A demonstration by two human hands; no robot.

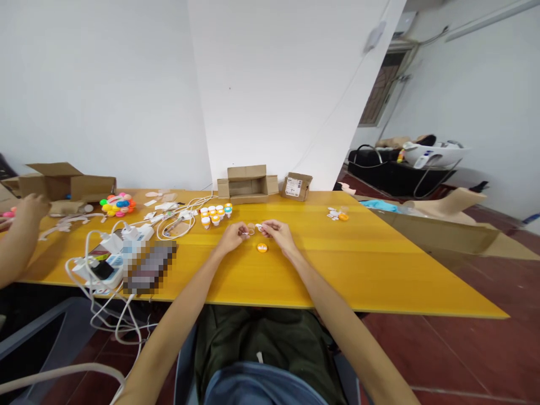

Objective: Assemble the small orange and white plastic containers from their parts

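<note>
Head view: above a yellow surface (337,264), the left hand (232,236) pinches a pale bit (246,233) and the right hand (276,232) a white piece (259,227), fingers (269,226) narrow. Between them, nearer the person, lies an orange cap (262,247); small bottles (215,217) cluster left.

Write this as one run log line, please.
left hand: grip unclear | right hand: pinches white piece | orange piece: on table

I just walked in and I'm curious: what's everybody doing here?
A person's right hand pinches a small white piece above the yellow table. The left hand is close by; what it holds is too small to tell. An orange-and-white round piece lies nearer the person. More orange-and-white pieces are grouped leftward.
</note>
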